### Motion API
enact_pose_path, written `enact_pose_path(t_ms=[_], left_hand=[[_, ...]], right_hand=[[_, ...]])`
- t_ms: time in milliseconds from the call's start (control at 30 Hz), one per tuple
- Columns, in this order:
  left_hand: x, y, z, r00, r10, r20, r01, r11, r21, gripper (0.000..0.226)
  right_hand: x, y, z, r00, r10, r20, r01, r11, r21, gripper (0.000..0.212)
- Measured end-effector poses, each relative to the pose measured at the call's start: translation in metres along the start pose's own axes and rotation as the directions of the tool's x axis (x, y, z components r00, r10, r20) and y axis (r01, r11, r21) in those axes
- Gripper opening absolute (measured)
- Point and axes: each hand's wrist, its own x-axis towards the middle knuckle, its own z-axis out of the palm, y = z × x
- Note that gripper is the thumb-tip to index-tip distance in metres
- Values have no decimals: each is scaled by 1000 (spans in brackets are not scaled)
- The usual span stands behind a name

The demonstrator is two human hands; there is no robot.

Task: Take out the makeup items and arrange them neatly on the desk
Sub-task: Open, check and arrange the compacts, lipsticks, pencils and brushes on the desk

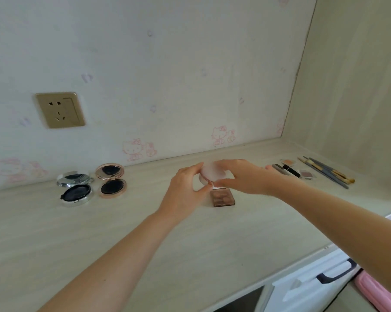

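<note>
Hands: left hand (185,183) and right hand (239,176) both grasp a round pink compact (212,173), fingers curled round its rim from either side, held just above the desk (145,233).
Compact: blurred, so I cannot tell whether its lid is opening or closed; it hangs directly over a square brown eyeshadow palette (222,198) lying flat on the desk.
Laid out, left: silver cushion compact (75,188) and rose-gold compact (112,180), both open, side by side near the wall.
Laid out, right: brushes (325,171), a black pencil (291,170) and small pans (308,174) in a loose row by the side panel.
Risk, drop: if the grip slips while the lid is worked, the compact would likely land on the palette beneath and knock it askew.
Risk, layout: setting it down on or against the palette would crowd the middle and spoil the even spacing.
Risk, sleeve side: the right forearm passes close to the small pans and could nudge them when it pulls back.
</note>
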Motion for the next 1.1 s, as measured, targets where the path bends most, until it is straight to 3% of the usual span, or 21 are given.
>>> enact_pose_path(t_ms=[133,267,467,600,767,933,1100], left_hand=[[-31,-8,-31,998,-65,-4,65,996,55,78],[-57,-19,-52,985,-115,-127,116,993,1,78],[-83,-35,-79,956,-271,-111,235,936,-262,74],[-97,-39,-99,901,-433,5,388,802,-455,77],[-108,-47,-115,820,-548,164,537,640,-550,64],[-114,-55,-126,810,-519,271,522,431,-736,45],[-119,-62,-135,857,-376,353,473,302,-828,50]], right_hand=[[-1,-49,11,995,-102,-1,102,995,10,42],[2,-84,29,991,-135,16,135,991,-2,56],[2,-118,43,977,-184,107,183,983,21,56],[3,-127,43,951,-235,200,230,972,45,60],[5,-132,48,911,-335,241,327,942,77,69],[3,-144,56,879,-437,192,427,899,93,69],[-2,-155,58,879,-456,140,437,888,145,63]])
